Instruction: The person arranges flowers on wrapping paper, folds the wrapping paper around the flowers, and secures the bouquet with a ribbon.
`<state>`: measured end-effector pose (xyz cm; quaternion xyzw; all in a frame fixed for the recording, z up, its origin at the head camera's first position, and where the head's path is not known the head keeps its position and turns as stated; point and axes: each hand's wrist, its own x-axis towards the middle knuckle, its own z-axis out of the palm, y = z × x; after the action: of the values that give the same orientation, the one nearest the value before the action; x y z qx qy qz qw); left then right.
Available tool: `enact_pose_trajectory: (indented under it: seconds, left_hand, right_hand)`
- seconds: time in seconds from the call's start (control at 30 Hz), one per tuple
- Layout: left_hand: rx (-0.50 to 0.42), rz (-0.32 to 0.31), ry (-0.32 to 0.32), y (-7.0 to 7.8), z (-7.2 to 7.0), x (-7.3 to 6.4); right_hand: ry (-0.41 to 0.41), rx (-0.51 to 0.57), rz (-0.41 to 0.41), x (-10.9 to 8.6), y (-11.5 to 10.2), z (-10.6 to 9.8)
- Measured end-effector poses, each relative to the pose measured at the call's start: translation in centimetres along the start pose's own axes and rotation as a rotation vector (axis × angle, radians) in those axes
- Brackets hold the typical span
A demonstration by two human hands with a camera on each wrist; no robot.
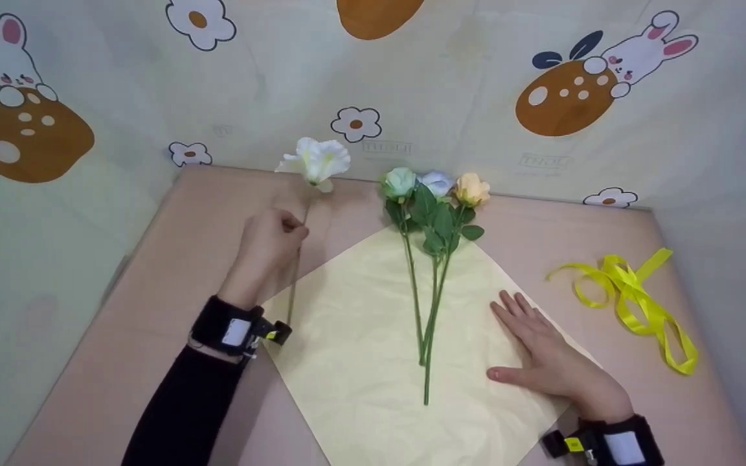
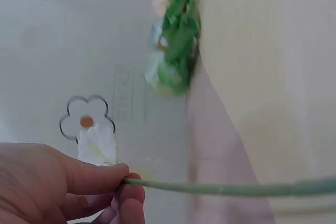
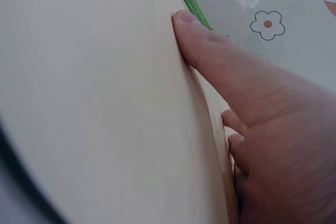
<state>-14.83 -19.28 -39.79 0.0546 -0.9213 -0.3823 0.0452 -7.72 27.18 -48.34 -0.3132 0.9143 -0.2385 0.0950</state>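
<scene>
My left hand (image 1: 272,239) pinches the thin green stem (image 2: 220,188) of a white artificial flower (image 1: 316,160) between thumb and fingers, left of the other flowers. Its ruffled bloom points toward the back wall. My right hand (image 1: 541,353) lies flat with spread fingers on the right part of a pale yellow sheet of wrapping paper (image 1: 360,362). On the paper rest a green rose (image 1: 399,183), a bluish-white rose (image 1: 436,183) and a peach rose (image 1: 472,189), their stems crossing low down. The blooms reach past the paper's far corner.
A loosely looped yellow ribbon (image 1: 635,294) lies on the right of the pinkish-tan table (image 1: 153,259). Behind the table's far edge rises a pale curtain (image 1: 282,84) printed with rabbits and flowers. The paper lies turned, one corner pointing to the back.
</scene>
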Motion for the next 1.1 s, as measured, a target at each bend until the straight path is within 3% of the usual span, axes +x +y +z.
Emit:
enact_pose_trajectory:
  seconds: [0.13,0.23,0.33,0.47,0.6,0.77,0.83,0.97,1.1]
  left_hand:
    - [-0.157,0.04,-0.055,4.3,2.9,-0.7]
    - [-0.22,0.104,-0.066,7.2,5.3,-1.1]
    - [-0.201,0.157,-0.073,9.3,7.8,-1.3]
    - [-0.102,0.201,-0.067,11.2,10.8,-1.1]
    - [-0.034,0.231,-0.089,11.8,13.2,-0.7]
    - [-0.075,0.144,-0.221,11.4,15.4,-0.2]
    - [-0.082,0.137,-0.249,11.2,15.9,0.0]
    - [-0.019,0.194,-0.238,11.1,16.5,0.5]
    - [0.055,0.257,-0.164,11.4,16.3,0.5]
  right_hand:
    - [0.014,0.008,-0.001,0.0,0.0,0.0]
    - [0.02,0.009,-0.003,0.0,0.0,-0.1]
    - [0.017,0.003,-0.009,0.1,0.1,-0.1]
    - [0.01,0.002,-0.004,0.1,0.1,0.0]
    - [0.025,0.003,-0.005,0.0,0.1,0.3]
    - [0.036,0.007,0.017,-0.2,0.0,0.6]
    - [0.042,0.007,0.03,-0.3,0.1,0.6]
    - [0.046,-0.01,0.03,-0.2,0.1,0.3]
    - [0.03,-0.011,0.035,0.1,0.0,0.1]
